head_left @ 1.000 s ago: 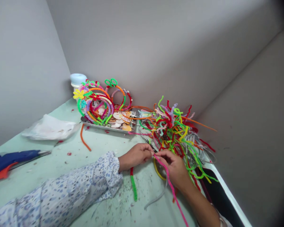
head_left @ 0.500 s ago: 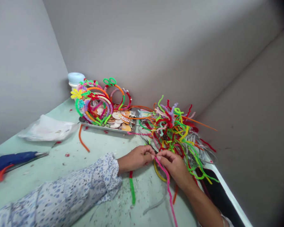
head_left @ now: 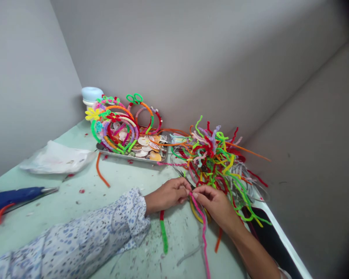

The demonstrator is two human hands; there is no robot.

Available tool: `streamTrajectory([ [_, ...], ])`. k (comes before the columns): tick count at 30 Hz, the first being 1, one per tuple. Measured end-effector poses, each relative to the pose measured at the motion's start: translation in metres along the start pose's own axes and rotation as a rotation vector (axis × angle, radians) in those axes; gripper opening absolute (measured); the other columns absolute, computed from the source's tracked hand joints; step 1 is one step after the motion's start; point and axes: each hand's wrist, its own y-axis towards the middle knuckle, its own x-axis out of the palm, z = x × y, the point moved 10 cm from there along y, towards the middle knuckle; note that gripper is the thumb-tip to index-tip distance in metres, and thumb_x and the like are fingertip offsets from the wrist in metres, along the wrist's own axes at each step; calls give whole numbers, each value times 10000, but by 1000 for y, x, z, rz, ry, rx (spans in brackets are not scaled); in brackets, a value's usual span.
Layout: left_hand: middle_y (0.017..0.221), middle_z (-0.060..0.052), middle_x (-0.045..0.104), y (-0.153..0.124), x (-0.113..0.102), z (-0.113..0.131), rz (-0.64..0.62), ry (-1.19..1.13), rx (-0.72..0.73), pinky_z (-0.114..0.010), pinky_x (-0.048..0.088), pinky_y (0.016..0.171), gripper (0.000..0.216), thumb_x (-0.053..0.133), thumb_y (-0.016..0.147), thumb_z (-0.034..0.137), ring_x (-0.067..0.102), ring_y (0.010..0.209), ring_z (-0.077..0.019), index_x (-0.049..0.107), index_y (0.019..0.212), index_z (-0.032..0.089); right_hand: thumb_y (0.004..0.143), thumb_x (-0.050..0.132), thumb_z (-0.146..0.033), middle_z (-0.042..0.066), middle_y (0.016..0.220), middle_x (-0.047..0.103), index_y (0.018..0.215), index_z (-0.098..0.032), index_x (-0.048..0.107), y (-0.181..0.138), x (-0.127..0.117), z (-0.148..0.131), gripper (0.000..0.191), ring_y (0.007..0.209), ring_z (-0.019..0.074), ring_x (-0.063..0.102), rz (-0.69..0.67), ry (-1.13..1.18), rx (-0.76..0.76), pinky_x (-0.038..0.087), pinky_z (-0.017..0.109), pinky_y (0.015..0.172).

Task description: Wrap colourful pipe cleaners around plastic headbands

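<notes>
My left hand (head_left: 168, 194) and my right hand (head_left: 213, 204) meet fingertip to fingertip over a pale green table (head_left: 75, 197). Both pinch the top end of a pink pipe cleaner (head_left: 203, 232), which trails down toward the near edge. Just behind my hands lies a tangled heap of coloured pipe cleaners (head_left: 218, 161). A red-and-green pipe cleaner (head_left: 163, 232) lies below my left wrist. A yellow one (head_left: 195, 214) curves under my right hand.
A metal tray (head_left: 128, 155) at the back holds pipe-cleaner headbands (head_left: 116, 124) and flat paper pieces. A white jar (head_left: 91, 97) stands behind it. A plastic bag (head_left: 56, 158), a blue glue gun (head_left: 11, 195) and an orange pipe cleaner (head_left: 100, 172) lie left. A dark object (head_left: 267, 236) sits right.
The pink pipe cleaner's loose tail has swung left, from slanting right to hanging almost straight down. My hands have stayed pinched together at nearly the same spot.
</notes>
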Motion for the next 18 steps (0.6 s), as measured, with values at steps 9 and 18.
streamTrajectory([
  [9,547,58,428,-1,0,-2,1,0,4,-183,216,430,126,474,783,228,320,452,-56,487,885,156,778,551,-313,-23,628,582,788,-175,650,1,2,2,170,577,116,508,-33,-16,-5,402,223,557],
  [18,551,58,437,-1,0,0,9,31,-4,-179,229,434,130,466,785,225,324,443,-54,469,898,161,841,492,-331,1,688,620,907,-197,684,-3,3,-13,243,604,136,533,-35,-228,-112,403,236,544],
])
